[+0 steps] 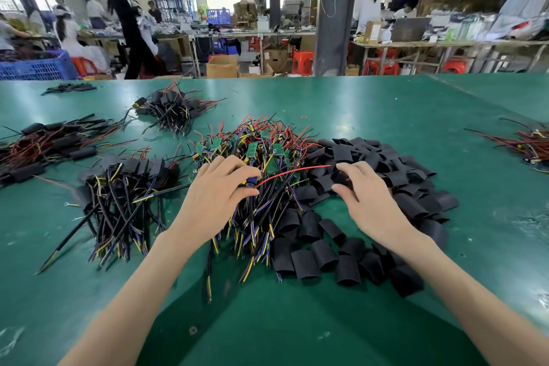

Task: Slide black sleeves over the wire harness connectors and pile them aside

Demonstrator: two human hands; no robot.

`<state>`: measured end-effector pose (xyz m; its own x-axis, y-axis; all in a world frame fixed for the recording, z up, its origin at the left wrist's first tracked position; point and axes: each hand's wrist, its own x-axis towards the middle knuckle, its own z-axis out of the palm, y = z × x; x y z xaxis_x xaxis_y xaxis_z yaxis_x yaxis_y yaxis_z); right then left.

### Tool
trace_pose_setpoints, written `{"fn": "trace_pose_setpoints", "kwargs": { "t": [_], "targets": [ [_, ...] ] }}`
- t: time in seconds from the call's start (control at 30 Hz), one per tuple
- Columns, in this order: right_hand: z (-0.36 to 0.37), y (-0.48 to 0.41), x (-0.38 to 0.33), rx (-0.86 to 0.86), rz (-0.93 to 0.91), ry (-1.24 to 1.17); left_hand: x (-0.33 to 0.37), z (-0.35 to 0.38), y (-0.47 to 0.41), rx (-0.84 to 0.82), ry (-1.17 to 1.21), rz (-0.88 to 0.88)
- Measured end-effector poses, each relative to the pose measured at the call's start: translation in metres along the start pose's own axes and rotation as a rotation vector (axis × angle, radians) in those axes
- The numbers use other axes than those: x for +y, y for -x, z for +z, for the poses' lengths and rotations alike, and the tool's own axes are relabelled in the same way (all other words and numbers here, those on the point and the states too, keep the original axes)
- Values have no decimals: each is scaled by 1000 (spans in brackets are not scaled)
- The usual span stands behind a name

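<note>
Black flattened sleeves [383, 163] heaped beside tangled green-board wire harnesses [261, 145].

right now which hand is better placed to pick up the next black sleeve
Right. The right hand is already over the black sleeves, with its fingertips curled in among them. The left hand is busy on the wire harnesses, gripping one by its connector.

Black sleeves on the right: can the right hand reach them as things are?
Likely yes: the right hand is at the sleeves, its fingers curled over the pile, with nothing in between.
</note>
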<state>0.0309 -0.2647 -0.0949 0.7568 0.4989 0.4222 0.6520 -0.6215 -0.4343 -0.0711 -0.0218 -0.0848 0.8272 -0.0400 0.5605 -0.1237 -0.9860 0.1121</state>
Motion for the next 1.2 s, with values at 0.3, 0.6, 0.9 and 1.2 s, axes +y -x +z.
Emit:
{"fn": "trace_pose_setpoints", "kwargs": {
  "t": [0.3,0.6,0.9,1.2],
  "targets": [
    [-1,1,-2,99,-59,-133,1,1,1,15,-6,7],
    [3,0,1,145,-35,-244,0,3,1,39,-3,49],
    [2,0,2,171,-1,-363,2,0,1,21,7,40],
    [-4,3,0,147,-270,-17,9,-1,1,14,34,26]
  ]
}}
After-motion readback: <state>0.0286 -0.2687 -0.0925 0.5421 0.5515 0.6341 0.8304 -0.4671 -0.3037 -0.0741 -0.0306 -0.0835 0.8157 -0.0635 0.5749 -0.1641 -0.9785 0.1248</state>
